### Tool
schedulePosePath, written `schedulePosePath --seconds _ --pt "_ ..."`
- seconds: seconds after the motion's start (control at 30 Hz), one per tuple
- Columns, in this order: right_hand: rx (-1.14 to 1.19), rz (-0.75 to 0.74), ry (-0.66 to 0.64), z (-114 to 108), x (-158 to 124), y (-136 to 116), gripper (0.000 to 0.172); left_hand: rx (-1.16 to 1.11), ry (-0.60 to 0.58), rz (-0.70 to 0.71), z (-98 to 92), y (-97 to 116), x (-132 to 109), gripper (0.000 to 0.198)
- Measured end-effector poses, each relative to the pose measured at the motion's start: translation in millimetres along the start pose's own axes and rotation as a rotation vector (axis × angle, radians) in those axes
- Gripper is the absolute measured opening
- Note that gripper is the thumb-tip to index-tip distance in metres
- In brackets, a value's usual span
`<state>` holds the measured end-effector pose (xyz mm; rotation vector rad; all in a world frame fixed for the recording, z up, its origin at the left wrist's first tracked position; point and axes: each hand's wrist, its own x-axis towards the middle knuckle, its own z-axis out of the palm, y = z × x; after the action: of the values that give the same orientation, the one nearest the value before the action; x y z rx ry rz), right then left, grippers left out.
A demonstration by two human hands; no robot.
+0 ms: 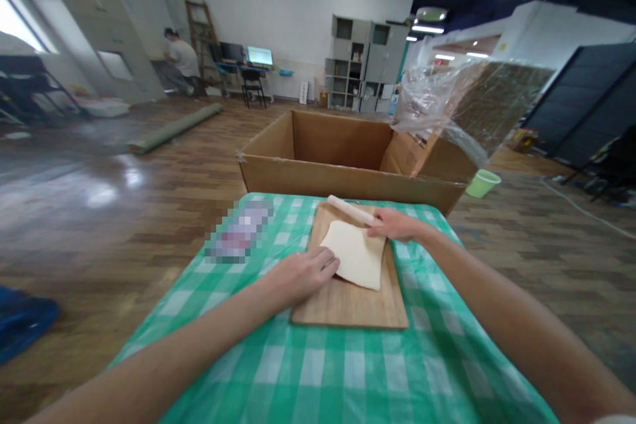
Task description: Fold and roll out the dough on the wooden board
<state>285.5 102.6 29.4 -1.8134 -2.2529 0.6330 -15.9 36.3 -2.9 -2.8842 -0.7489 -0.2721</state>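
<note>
A flat, pale sheet of dough (pixel 358 255) lies on a wooden cutting board (pixel 348 310). My left hand (pixel 311 271) is at the dough's left edge, its fingers curled together and closed on that edge; the thumb is hidden. At the far end of the board, my right hand (pixel 397 224) is wrapped round the right end of a white rolling pin (pixel 350 210). The pin slants across the board just beyond the dough, its left end pointing away from me.
The board rests on a green checked tablecloth (pixel 328 371). A pixelated item (pixel 241 232) is on the cloth's left side. Right behind the table stands a large open cardboard box (pixel 348 175) with plastic wrap (pixel 432 93). A green bin (pixel 483 183) is at right; a person (pixel 183 59) is far left.
</note>
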Motion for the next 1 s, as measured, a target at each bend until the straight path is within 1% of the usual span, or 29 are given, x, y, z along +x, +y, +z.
schedulePosePath --seconds 0.1,0.17,0.23,0.3,0.37,0.43,0.5,0.57,0.6,0.63,0.67,0.7,0.8,0.9,1.0 --pt "0.035 0.036 -0.034 4.0 -28.2 4.6 0.018 0.047 -0.028 0.004 -2.9 -11.9 2.8 0.017" --pt "0.060 0.054 -0.052 14.2 -57.2 8.5 0.014 0.021 -0.013 -0.041 -1.9 -19.7 8.6 0.015" --pt "0.170 0.071 -0.073 25.6 -88.4 12.0 0.013 -0.022 0.008 -0.085 2.0 -25.8 15.4 0.015" --pt "0.184 0.053 -0.058 32.5 -113.3 13.8 0.015 -0.068 0.015 -0.121 6.7 -29.2 21.0 0.017" --pt "0.097 0.057 -0.001 32.0 -125.0 13.1 0.021 -0.120 0.025 -0.145 9.7 -29.9 23.1 0.019" --pt "-0.052 0.060 0.065 25.5 -122.0 10.2 0.023 -0.204 0.089 -0.184 9.0 -28.9 21.5 0.021" --pt "-0.207 0.015 0.090 18.0 -108.1 5.1 0.023 -0.311 0.239 -0.269 4.1 -26.8 18.3 0.021" --pt "-0.336 -0.066 0.062 14.1 -89.7 -2.4 0.026 -0.375 0.408 -0.380 -2.7 -23.7 16.9 0.018" --pt "-0.386 -0.106 0.042 14.3 -80.5 -6.8 0.028 -0.372 0.458 -0.424 -5.4 -21.5 17.8 0.017" --pt "-0.430 -0.141 0.027 15.8 -72.1 -11.3 0.031 -0.348 0.472 -0.451 -6.9 -19.0 19.9 0.017" --pt "-0.466 -0.172 0.018 18.3 -64.7 -15.5 0.033 -0.311 0.452 -0.465 -6.7 -16.3 23.1 0.018" --pt "-0.496 -0.194 0.019 21.5 -58.4 -18.8 0.036 -0.270 0.407 -0.466 -4.9 -13.5 27.1 0.021" --pt "-0.551 -0.236 0.066 31.1 -45.6 -21.3 0.042 -0.145 0.257 -0.444 8.5 -6.8 40.9 0.031" --pt "-0.542 -0.255 0.155 36.3 -38.3 -13.4 0.043 -0.061 0.167 -0.461 21.5 -5.9 52.1 0.040" --pt "-0.485 -0.265 0.239 37.3 -30.5 -4.4 0.044 -0.041 0.082 -0.482 25.5 -11.3 61.0 0.048"
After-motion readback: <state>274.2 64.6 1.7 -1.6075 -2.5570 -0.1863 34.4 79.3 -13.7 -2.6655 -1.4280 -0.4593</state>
